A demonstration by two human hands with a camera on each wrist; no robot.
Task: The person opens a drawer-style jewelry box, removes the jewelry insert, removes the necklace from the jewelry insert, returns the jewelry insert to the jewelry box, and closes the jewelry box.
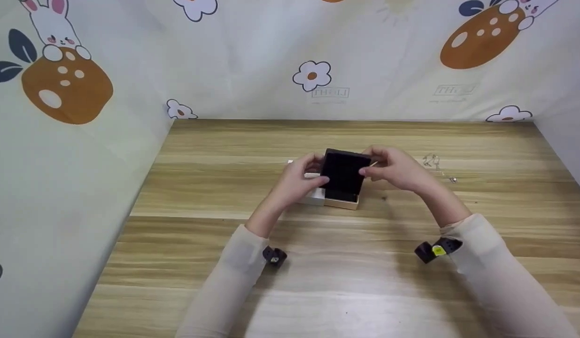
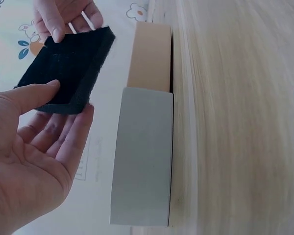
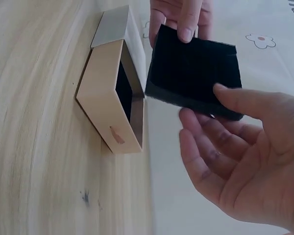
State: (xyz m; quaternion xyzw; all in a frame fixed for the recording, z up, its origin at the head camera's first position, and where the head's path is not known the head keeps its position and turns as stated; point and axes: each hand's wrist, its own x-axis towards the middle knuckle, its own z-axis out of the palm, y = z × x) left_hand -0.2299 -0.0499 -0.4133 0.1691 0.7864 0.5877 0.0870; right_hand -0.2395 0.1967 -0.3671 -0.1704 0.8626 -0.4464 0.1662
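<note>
A square black foam pad (image 1: pixel 344 172) with a dark, fuzzy surface is held up above a small box. My left hand (image 1: pixel 299 183) pinches its left edge, thumb on the face and fingers beneath. Its opposite edge is gripped the same way by my right hand (image 1: pixel 397 168). Below, the box's peach drawer (image 3: pixel 100 81) sticks partway out of its pale grey-white sleeve (image 2: pixel 143 156). A small pull tab (image 3: pixel 116 134) shows on the drawer's front. The drawer looks dark inside, and the pad hides part of it in the head view.
To the right of my right hand, a thin chain (image 1: pixel 430 162) lies on the wooden table (image 1: pixel 318 272), with a small shiny piece (image 1: pixel 453 180) at its end. A patterned cloth (image 1: pixel 252 56) stands along the back and sides.
</note>
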